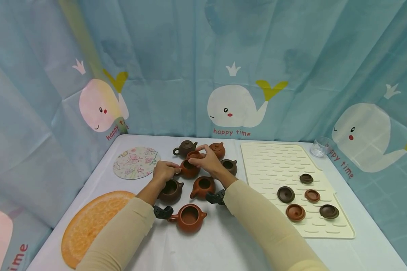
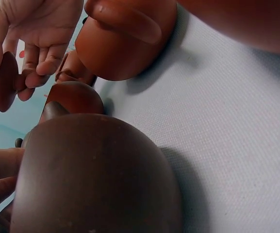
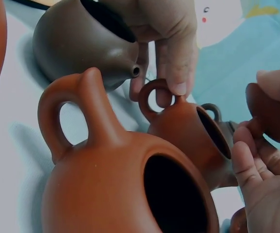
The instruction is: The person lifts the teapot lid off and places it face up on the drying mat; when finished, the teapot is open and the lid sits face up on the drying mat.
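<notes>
My left hand (image 1: 164,171) pinches the ring handle of a small reddish-brown clay teapot (image 3: 183,141), whose mouth is uncovered. A reddish-brown teapot lid (image 3: 271,114) is between the thumb and fingers of my right hand (image 1: 207,162), tilted on edge with its knob toward the fingers. In the head view the lid is just above the teapot's mouth. A dark brown lidless teapot (image 1: 169,195) stands just below the left hand, and its round side fills much of the left wrist view. Under the right wrist is another reddish lidless teapot (image 1: 203,190).
A larger lidless teapot (image 1: 190,226) is nearest me. At the back stand a dark lidded teapot (image 1: 186,147) and a reddish one (image 1: 218,150); a dark lidless teapot (image 1: 228,166) is right. Several lids lie on a cream mat (image 1: 268,169). Round mats are left, a clear cup (image 1: 320,148) back right.
</notes>
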Motion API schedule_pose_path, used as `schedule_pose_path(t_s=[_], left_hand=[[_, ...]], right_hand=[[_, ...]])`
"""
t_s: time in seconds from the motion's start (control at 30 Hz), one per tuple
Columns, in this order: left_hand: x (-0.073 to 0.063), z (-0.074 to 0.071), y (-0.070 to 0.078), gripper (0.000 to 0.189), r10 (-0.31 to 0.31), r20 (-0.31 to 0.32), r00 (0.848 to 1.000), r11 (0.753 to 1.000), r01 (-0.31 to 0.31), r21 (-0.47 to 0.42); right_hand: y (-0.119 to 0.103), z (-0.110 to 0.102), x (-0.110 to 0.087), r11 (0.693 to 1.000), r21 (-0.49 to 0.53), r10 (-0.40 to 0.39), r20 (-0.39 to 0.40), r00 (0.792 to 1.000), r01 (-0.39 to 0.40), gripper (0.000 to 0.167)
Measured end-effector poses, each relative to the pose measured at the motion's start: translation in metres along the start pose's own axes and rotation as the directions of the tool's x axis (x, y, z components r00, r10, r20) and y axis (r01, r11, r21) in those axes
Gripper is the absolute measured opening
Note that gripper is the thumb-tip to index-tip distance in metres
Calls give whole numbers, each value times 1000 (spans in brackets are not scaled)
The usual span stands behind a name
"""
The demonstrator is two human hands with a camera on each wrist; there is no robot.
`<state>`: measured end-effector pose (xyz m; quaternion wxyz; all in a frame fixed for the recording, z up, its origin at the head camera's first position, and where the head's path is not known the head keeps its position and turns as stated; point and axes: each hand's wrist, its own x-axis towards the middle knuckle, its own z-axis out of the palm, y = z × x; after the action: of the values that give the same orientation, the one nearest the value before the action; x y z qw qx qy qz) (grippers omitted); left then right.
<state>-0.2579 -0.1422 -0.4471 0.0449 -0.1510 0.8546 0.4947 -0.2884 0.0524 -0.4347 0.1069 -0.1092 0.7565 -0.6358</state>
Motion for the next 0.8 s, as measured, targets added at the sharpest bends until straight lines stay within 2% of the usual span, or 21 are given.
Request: schedule_pose_path(t_s=[0.27,0.43,0.63,0.8], left_hand=[[0,-1,0,10,7,2,1000,1000,-7,-2],[0,0,0,9,3,-3,1000,1000,-3,-3],[0,1,1,10,-4,4,1000,1000,4,0],[-1,0,1,10,-4,-2,1000,1000,4,7]], right_hand=[[-6,-8,-8,998,-55,-17,-25,1000,15,52],[-11,-16,-15,995,-65,-81,-59,995,77,52],[-17,-30,-28,984,-24,-178,-58,982,177,54],[-18,-39,-40,975,-43,-220,-65,973,217,56]])
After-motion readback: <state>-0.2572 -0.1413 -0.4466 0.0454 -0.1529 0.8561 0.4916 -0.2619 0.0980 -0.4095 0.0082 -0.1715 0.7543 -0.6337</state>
